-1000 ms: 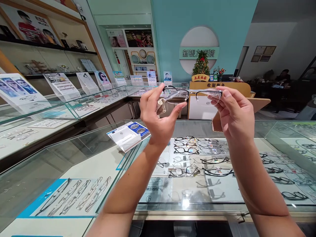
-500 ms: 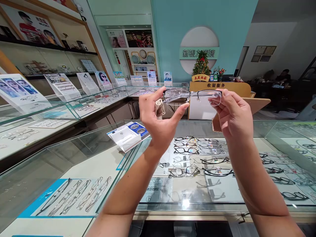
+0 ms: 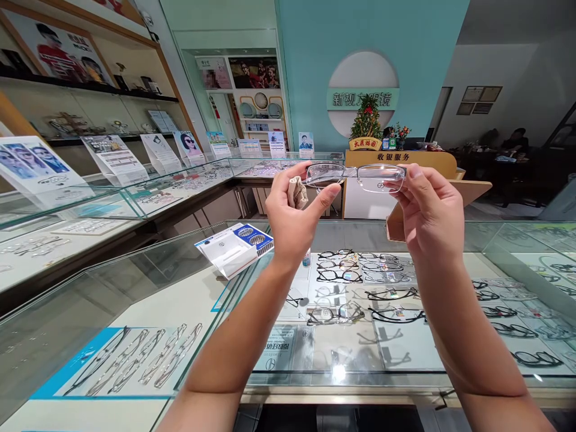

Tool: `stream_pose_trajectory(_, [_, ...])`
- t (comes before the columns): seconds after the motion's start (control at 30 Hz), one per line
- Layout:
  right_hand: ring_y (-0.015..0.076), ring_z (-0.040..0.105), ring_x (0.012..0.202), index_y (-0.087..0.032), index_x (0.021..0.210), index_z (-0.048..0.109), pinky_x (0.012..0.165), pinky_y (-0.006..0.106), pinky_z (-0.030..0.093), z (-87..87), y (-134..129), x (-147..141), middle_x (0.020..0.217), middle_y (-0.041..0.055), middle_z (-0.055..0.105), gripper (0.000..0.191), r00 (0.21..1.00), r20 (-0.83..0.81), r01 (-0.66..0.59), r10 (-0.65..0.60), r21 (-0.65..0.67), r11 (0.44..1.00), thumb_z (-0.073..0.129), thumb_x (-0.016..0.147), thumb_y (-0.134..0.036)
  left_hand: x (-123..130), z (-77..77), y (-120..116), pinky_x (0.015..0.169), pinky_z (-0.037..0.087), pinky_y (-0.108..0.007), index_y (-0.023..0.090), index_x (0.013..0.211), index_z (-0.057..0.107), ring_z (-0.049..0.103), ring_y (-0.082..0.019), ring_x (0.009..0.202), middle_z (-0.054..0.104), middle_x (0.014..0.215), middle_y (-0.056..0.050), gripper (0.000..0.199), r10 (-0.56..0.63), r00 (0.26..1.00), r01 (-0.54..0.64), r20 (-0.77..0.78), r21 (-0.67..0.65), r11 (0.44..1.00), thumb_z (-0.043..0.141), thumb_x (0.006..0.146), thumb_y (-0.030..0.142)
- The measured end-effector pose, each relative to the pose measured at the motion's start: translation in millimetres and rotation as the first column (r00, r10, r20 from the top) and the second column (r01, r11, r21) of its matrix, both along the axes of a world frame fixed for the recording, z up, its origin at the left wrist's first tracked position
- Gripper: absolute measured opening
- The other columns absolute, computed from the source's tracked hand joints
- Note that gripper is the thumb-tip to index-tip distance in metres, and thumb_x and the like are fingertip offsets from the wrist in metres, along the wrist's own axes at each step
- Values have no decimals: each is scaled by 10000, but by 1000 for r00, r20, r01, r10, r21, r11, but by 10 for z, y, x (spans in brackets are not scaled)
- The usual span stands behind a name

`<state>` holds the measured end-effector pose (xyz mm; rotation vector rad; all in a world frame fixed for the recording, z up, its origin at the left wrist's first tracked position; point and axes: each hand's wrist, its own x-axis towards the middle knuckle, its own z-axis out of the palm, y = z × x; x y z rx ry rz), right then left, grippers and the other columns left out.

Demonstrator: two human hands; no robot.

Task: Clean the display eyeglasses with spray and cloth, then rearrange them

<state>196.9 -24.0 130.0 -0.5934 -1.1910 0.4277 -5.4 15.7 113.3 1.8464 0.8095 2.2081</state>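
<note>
As the glasses (image 3: pixel 355 178) hang above the counter (image 3: pixel 360 384), the right hand (image 3: pixel 432 213) pinches their end; the left hand (image 3: pixel 297 216) curls around a cloth (image 3: pixel 297 193) (off the lenses).

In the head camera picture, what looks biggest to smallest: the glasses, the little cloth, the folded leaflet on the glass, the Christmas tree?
1. the glasses
2. the folded leaflet
3. the Christmas tree and the cloth look about the same, so I can't rank them. The tree is far away; the cloth is close.
</note>
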Motion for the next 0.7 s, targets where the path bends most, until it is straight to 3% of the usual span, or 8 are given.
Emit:
stream_pose_trajectory(0.13, [174,771,925,-293,947,771,865,343,624,-13,14,18,982,5,806,250,1000,9,-6,6,-16,1000,762,937,-543,4,-11,-11,1011,604,-376,293,1270,724,711,-217,1140,719,1233,-77,531,47,999,-47,-13,32,998,894,828,533])
stream_pose_trajectory(0.37, [166,766,880,-293,954,842,866,345,622,-26,44,39,963,11,829,142,994,-4,-105,105,-145,984,804,913,-424,45,20,-104,1072,553,-436,269,1275,704,650,-242,1181,660,1221,-64,579,271,962,-271,33,227,935,897,813,559])
stream_pose_trajectory(0.53, [149,767,864,-304,960,855,872,332,615,-38,90,49,970,3,837,120,987,-44,-157,151,-172,973,824,898,-402,55,27,-132,1094,534,-455,269,1285,701,642,-251,1189,653,1218,-62,595,254,966,-256,41,260,931,920,796,528])
stream_pose_trajectory(0.7, [148,772,887,-306,950,850,882,332,618,-50,118,47,957,-2,834,116,982,-52,-188,181,-190,964,835,880,-396,34,-27,-47,1057,570,-436,314,1414,617,663,-255,1208,640,1259,-74,669,156,988,-157,19,163,974,854,851,588])
